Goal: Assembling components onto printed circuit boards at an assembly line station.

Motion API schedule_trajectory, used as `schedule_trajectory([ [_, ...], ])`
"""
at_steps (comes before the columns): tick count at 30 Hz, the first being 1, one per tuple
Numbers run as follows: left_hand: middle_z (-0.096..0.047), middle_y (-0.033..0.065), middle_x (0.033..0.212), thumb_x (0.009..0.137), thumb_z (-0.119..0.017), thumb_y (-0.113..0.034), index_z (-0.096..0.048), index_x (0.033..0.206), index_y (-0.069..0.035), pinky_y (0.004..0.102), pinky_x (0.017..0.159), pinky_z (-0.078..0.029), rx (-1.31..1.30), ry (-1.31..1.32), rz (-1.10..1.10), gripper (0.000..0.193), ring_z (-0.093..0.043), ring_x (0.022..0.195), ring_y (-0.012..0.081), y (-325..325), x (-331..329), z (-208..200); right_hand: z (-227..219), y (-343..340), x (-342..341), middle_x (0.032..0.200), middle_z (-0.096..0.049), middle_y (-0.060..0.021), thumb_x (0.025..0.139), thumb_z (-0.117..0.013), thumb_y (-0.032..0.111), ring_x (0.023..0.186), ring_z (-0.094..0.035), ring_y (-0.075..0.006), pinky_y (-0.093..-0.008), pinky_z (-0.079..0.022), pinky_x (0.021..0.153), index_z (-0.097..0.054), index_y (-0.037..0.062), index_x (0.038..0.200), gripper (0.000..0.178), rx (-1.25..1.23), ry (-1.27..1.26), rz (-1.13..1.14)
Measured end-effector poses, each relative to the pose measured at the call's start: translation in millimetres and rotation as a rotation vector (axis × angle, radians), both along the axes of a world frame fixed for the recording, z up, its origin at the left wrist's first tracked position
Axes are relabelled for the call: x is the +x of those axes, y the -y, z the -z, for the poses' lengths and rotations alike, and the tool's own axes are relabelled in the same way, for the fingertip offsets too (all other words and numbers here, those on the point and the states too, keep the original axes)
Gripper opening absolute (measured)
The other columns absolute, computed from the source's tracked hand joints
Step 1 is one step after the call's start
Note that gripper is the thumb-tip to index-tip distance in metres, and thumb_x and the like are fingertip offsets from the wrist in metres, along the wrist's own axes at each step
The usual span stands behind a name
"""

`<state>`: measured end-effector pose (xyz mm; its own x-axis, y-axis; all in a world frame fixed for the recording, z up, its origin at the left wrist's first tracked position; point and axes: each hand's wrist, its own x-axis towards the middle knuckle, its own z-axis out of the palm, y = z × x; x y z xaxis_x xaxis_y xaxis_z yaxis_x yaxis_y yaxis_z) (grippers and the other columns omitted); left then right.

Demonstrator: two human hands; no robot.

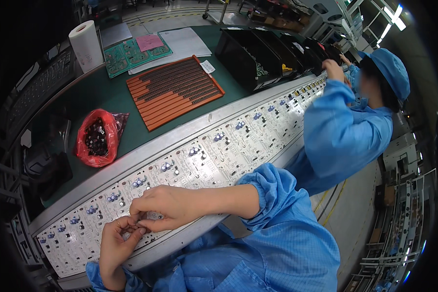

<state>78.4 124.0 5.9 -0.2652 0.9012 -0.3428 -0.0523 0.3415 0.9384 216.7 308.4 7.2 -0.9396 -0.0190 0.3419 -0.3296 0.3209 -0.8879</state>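
Observation:
A long row of white circuit boards (207, 170), fitted with blue and black capacitors, runs in a metal-edged track from lower left to upper right. Over its near part, my right hand (165, 207) reaches in from the right, thumb and fingers pinched together. Close against it, my left hand (118, 243) comes up from below with its fingertips also pinched. The fingertips of both meet just above the boards. Whatever lies between them is too small or hidden to make out.
Beyond the track lie a red bag of small black parts (97, 138), an orange tray of dark components (173, 92), green circuit boards (131, 56) and a white paper roll (86, 46). Black bins (250, 61) stand farther right. A co-worker in blue (348, 126) reaches over the track's right end.

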Motion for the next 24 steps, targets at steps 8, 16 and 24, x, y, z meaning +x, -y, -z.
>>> schedule_trajectory([
  [8,-0.070,0.0055,0.083,0.083,-0.068,0.006,-0.066,0.094,0.005,0.0210,0.072,-0.050,-0.007,0.002,-0.013,0.011,-0.062,0.077,0.0071,-0.6,1.8,0.0,-0.3,-0.6,1.6,0.085,-0.067,-0.0126,0.087,-0.064,0.012,0.080,-0.067,-0.0299,-0.0378,-0.053,0.069,-0.058,0.0029,0.099,0.016,0.003,0.007,-0.006],
  [16,-0.070,0.0056,0.082,0.083,-0.069,0.006,-0.067,0.093,0.005,0.0210,0.072,-0.050,-0.005,-0.027,-0.009,0.010,-0.063,0.077,0.0072,-0.6,2.1,-1.4,-0.8,-0.4,1.3,0.086,-0.067,-0.0117,0.087,-0.064,0.012,0.080,-0.067,-0.0302,-0.0380,-0.053,0.069,-0.057,0.0031,0.098,0.016,0.012,-0.005,0.001],
  [24,-0.071,0.0072,0.082,0.083,-0.069,0.005,-0.067,0.092,0.005,0.0218,0.072,-0.050,-0.003,-0.010,0.006,0.009,-0.064,0.077,0.0078,-1.3,2.1,-2.9,0.4,-0.7,0.8,0.086,-0.067,-0.0116,0.087,-0.065,0.011,0.079,-0.066,-0.0305,-0.0386,-0.052,0.068,-0.057,0.0032,0.098,0.016,0.006,-0.011,0.003],
])
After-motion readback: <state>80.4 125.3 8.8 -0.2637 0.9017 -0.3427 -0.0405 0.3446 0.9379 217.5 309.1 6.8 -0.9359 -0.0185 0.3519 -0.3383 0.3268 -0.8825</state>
